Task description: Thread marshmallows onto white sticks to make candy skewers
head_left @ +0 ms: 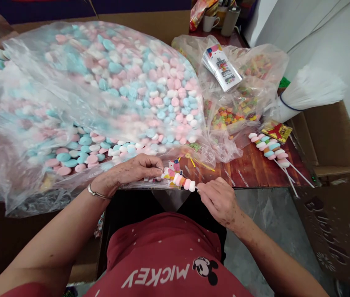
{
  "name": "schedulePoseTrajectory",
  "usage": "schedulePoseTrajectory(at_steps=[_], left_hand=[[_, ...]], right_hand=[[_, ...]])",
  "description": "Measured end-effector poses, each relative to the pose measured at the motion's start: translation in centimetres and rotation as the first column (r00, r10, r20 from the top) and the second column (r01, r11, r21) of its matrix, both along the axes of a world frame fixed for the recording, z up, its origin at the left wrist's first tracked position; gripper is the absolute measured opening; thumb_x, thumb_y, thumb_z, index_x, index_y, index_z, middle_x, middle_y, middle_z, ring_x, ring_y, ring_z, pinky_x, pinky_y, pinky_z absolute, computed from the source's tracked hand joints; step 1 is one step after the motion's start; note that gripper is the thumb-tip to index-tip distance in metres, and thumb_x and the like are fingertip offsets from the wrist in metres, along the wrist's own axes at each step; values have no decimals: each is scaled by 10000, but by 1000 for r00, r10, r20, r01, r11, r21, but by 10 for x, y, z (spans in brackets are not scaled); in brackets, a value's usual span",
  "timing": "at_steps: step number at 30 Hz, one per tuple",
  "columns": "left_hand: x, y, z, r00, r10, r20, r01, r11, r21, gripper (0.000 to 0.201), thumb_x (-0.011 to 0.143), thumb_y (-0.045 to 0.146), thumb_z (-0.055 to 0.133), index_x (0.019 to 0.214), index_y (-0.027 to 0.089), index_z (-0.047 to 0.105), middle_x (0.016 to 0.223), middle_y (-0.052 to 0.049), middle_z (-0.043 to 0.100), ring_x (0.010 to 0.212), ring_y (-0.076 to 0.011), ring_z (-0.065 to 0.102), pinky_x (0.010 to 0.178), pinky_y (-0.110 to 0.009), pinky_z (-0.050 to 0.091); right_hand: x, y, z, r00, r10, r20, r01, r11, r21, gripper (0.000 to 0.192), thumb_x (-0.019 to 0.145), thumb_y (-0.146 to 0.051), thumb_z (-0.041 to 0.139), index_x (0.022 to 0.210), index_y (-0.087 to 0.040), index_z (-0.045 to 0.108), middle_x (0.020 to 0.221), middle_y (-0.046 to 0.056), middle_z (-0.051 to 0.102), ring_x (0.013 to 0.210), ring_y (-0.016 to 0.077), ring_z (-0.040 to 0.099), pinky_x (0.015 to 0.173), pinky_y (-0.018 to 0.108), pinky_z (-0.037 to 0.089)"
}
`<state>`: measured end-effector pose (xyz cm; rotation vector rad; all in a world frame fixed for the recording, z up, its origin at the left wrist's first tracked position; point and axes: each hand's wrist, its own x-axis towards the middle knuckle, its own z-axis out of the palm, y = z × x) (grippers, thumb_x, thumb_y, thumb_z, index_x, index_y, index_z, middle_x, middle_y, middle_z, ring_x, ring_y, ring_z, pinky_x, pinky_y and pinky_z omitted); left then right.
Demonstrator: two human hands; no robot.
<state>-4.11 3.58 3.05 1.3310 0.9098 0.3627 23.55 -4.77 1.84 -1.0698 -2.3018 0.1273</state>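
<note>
My right hand (219, 202) is closed around the stick of a marshmallow skewer (183, 181), threaded with pink, white and orange sweets. The skewer points left, toward my left hand (142, 169). There my fingers pinch a small printed clear bag (172, 168), which lies at the skewer's far end by the table edge. How far the tip sits inside the bag is hard to make out. More flat bags lie beneath, partly hidden by my left hand.
A huge clear sack of pink, white and blue marshmallows (175, 88) covers the table's left. Right of it are bags of gummy sweets (227, 115), a stack of printed bags (222, 68) and several finished skewers (270, 150). Cardboard boxes (332, 140) stand at the right.
</note>
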Motion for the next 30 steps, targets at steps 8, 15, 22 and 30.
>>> schedulePoseTrajectory(at_steps=[8, 15, 22, 30], left_hand=[[-6, 6, 14, 851, 92, 517, 110, 931, -347, 610, 716, 640, 682, 1044, 128, 640, 1203, -238, 659, 774, -308, 725, 469, -314, 560], [12, -4, 4, 749, 350, 562, -41, 872, -489, 538, 711, 518, 719, 1035, 92, 679, 880, -176, 753, 761, -292, 733, 587, -304, 575], [32, -15, -4, 721, 439, 536, -149, 853, -499, 439, 618, 379, 813, 964, 126, 722, 804, -158, 736, 705, -257, 711, 551, -273, 544], [39, -33, -7, 682, 455, 573, -230, 876, -423, 447, 555, 189, 807, 993, 241, 735, 791, -83, 732, 699, -240, 695, 535, -280, 513]], right_hand=[[-2, -12, -11, 928, -182, -325, 41, 916, -398, 211, 938, -209, 480, 846, -181, 668, 621, -18, 602, 568, 100, 529, 572, 213, 399], [-7, -16, -9, 797, -354, -489, -30, 785, -618, 225, 913, -271, 473, 772, -178, 621, 639, -29, 527, 573, 87, 465, 552, 188, 379], [-8, -16, -3, 756, -428, -495, -73, 697, -713, 259, 909, -334, 460, 734, -185, 579, 614, -32, 438, 554, 93, 385, 517, 202, 350], [-11, -17, 0, 715, -460, -526, -133, 649, -749, 262, 898, -352, 485, 728, -185, 593, 576, -51, 379, 527, 88, 309, 495, 219, 299]])
